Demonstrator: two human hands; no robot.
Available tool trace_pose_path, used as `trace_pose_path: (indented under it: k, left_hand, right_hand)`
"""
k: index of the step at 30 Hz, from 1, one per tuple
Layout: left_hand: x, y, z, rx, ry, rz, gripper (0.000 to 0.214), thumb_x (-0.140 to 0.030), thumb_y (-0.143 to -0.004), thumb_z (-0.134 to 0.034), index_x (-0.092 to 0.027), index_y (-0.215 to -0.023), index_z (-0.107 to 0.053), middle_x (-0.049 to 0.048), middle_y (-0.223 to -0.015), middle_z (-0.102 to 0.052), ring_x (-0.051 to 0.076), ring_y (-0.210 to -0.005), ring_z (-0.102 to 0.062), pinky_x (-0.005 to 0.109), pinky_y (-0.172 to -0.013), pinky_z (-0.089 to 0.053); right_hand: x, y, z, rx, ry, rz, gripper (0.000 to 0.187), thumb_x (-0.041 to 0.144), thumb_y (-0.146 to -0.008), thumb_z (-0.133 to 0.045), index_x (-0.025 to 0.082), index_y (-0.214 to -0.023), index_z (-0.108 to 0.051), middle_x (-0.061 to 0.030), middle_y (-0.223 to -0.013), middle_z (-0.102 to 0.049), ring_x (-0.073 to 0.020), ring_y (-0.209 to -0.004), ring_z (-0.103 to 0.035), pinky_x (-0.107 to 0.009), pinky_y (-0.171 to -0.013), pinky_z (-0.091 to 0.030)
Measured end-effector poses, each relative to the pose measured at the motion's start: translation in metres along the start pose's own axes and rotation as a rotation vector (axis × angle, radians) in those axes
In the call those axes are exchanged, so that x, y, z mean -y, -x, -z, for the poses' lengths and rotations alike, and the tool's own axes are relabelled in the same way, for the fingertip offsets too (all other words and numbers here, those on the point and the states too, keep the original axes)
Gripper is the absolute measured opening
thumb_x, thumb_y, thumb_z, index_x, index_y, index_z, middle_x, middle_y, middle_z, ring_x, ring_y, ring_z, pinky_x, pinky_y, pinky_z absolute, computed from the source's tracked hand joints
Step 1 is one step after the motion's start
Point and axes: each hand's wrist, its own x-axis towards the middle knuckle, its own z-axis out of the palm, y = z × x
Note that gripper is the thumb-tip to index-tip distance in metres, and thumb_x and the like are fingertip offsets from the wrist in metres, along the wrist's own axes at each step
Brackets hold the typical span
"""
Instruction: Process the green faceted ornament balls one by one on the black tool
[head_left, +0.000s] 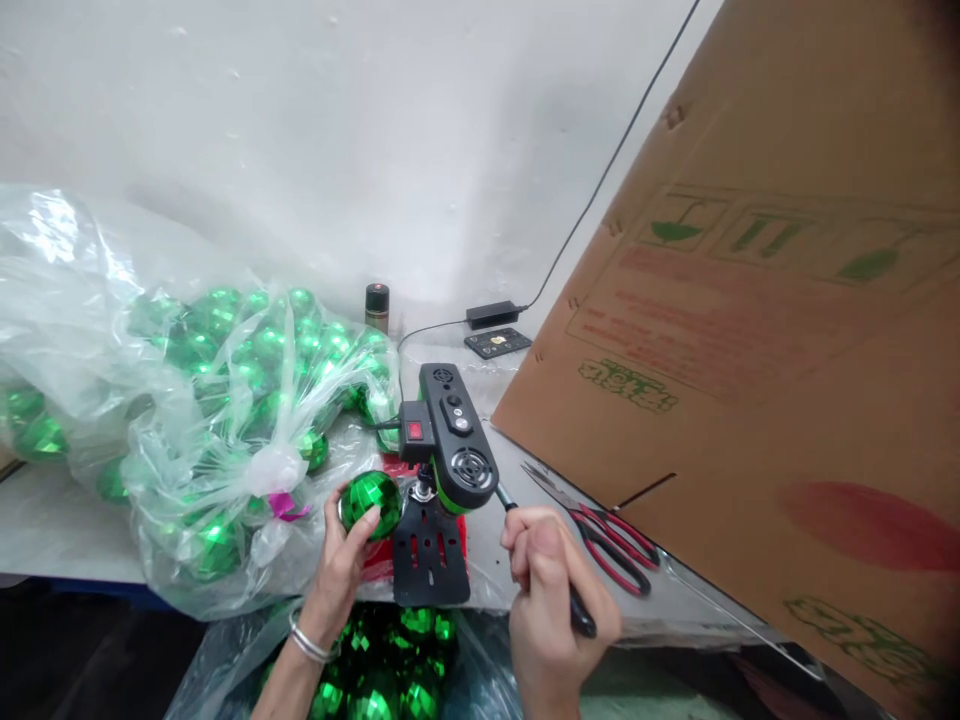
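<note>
My left hand (341, 565) is closed around a shiny green faceted ball (371, 503), with the thumb on its front. Just right of the ball stands a small black device (459, 440) on a slotted black metal plate (431, 565); a box with a red switch (415, 430) is on its side. My right hand (559, 590) is closed on a black-handled tool (583, 612) with a thin metal shaft, like a screwdriver. Its shaft points up and left to the device's lower right edge, where the tip is hidden.
Clear plastic bags (277, 470) of green balls lie at left; more green balls (375, 690) sit below the table edge. Red-handled scissors (615, 545) and a large cardboard box (750, 350) are at right. A dark-capped bottle (377, 305) and power adapter (493, 314) stand behind.
</note>
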Motion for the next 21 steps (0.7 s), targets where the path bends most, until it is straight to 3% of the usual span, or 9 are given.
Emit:
trace_pose_path:
  k: [3, 7, 11, 15, 21]
  left_hand:
    - [0.008, 0.026, -0.013, 0.011, 0.178, 0.152, 0.08, -0.067, -0.082, -0.095, -0.03, -0.143, -0.058, 0.0064, -0.133, -0.08, 0.027, -0.116, -0.08, 0.04, -0.101, -0.064]
    - [0.026, 0.024, -0.023, -0.031, 0.109, 0.14, 0.079, -0.076, -0.085, -0.089, -0.03, -0.141, -0.057, 0.0072, -0.135, -0.079, 0.028, -0.12, -0.079, 0.04, -0.102, -0.064]
    - [0.055, 0.014, -0.02, -0.085, -0.271, -0.095, 0.084, -0.079, -0.092, -0.077, -0.024, -0.15, -0.051, 0.0157, -0.142, -0.074, 0.038, -0.135, -0.073, 0.053, -0.117, -0.059]
    - [0.084, 0.012, -0.016, 0.027, -0.523, -0.356, 0.087, -0.07, -0.096, -0.075, -0.021, -0.161, -0.045, 0.0246, -0.168, -0.057, 0.045, -0.16, -0.054, 0.065, -0.134, -0.044]
    - [0.1, 0.008, -0.007, 0.038, -0.585, -0.421, 0.089, -0.07, -0.093, -0.08, -0.02, -0.159, -0.047, 0.0244, -0.162, -0.061, 0.046, -0.154, -0.061, 0.066, -0.128, -0.05]
  right_hand:
    - [0.006, -0.007, -0.003, 0.014, 0.016, -0.038, 0.049, 0.022, -0.117, -0.055, 0.022, -0.069, -0.05, 0.0044, -0.063, -0.048, -0.0114, -0.06, -0.054, -0.027, -0.055, -0.036]
    - [0.007, -0.007, -0.002, 0.027, 0.024, -0.011, 0.048, 0.021, -0.117, -0.054, 0.023, -0.07, -0.05, 0.0043, -0.064, -0.05, -0.0119, -0.062, -0.055, -0.028, -0.058, -0.039]
    - [0.003, 0.0, 0.002, 0.039, 0.014, 0.002, 0.044, 0.017, -0.116, -0.053, 0.023, -0.072, -0.052, 0.0039, -0.066, -0.053, -0.0128, -0.063, -0.057, -0.028, -0.06, -0.041]
    - [0.0, 0.005, 0.004, 0.047, 0.009, 0.01, 0.041, 0.013, -0.115, -0.052, 0.023, -0.075, -0.052, 0.0036, -0.068, -0.053, -0.0127, -0.065, -0.058, -0.028, -0.061, -0.042]
    - [-0.003, 0.01, 0.007, 0.064, 0.011, -0.005, 0.039, 0.011, -0.114, -0.052, 0.023, -0.077, -0.054, 0.0026, -0.07, -0.056, -0.0129, -0.065, -0.059, -0.029, -0.06, -0.041]
